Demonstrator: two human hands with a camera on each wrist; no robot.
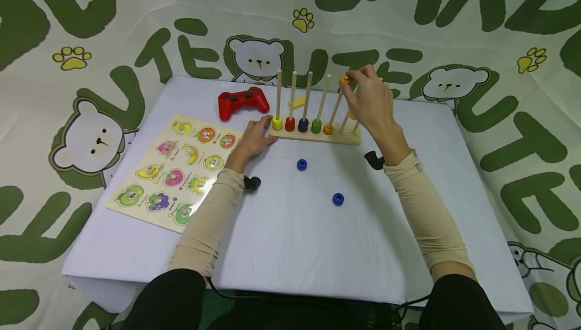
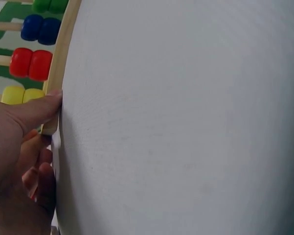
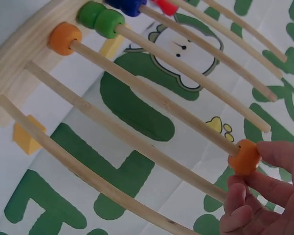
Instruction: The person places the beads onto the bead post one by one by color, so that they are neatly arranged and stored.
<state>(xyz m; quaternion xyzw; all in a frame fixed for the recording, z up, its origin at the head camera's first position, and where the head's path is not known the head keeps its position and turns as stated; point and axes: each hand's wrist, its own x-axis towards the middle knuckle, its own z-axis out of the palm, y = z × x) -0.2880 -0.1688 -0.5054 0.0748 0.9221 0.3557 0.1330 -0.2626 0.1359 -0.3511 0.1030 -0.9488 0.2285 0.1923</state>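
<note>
A wooden rack [image 1: 313, 138] with upright pegs stands near the back of the table. Its left end is gripped by my left hand [image 1: 255, 139], thumb on the front edge of the base and fingers behind. My right hand [image 1: 369, 98] pinches an orange bead [image 3: 244, 157] between thumb and fingertips at the top of a peg, the peg's tip in the bead's hole. At the foot of that same peg sits one orange bead [image 3: 65, 38]. Yellow beads [image 2: 22, 94], red beads [image 2: 31, 64], blue beads [image 2: 41, 29] and green beads [image 3: 100, 19] sit low on the other pegs.
Two loose blue beads, one nearer the rack [image 1: 301, 164] and one farther forward [image 1: 338, 199], lie on the white table. A fruit puzzle board [image 1: 145, 216] lies at left, partly under my left forearm. Behind are a red game controller [image 1: 243, 102] and a yellow block [image 1: 297, 102].
</note>
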